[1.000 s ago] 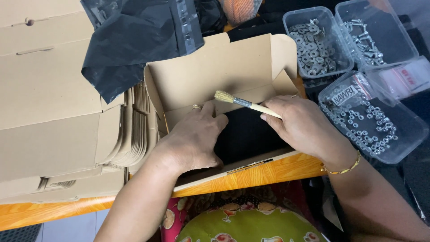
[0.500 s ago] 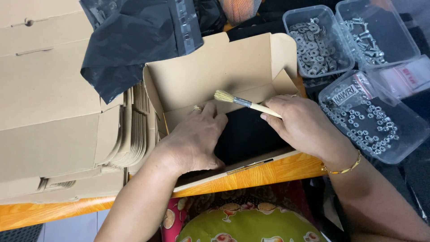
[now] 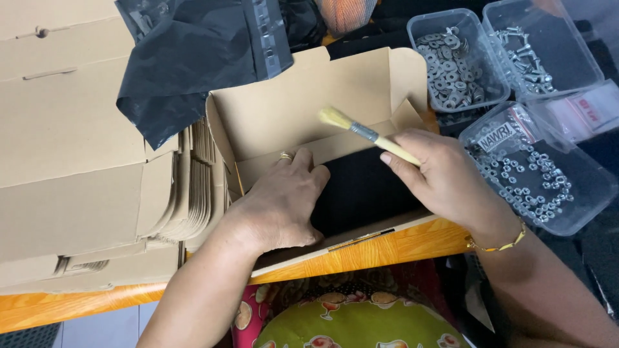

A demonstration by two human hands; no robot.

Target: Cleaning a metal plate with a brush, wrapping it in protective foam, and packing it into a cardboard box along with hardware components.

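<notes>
**Brush held over an open carton**

A small paintbrush (image 3: pixel 367 134) with pale bristles lies across the right hand (image 3: pixel 445 180), its wooden handle pinched between thumb and curled fingers (image 3: pixel 394 162), bristles pointing far-left above the open cardboard box (image 3: pixel 290 116). The left hand (image 3: pixel 280 203) rests flat, fingers spread, on a black item (image 3: pixel 361 193) inside the box. Folded cartons (image 3: pixel 71 161) lie stacked left; clear tubs of nuts and washers (image 3: pixel 535 174) sit right on the orange counter (image 3: pixel 387 248).

My left hand (image 3: pixel 280 203) presses flat on the black item (image 3: pixel 361 190) inside the open cardboard box (image 3: pixel 290 109) at the bench's near edge. My right hand (image 3: pixel 442 180) grips a small paintbrush (image 3: pixel 367 134), bristles over the box.
</notes>
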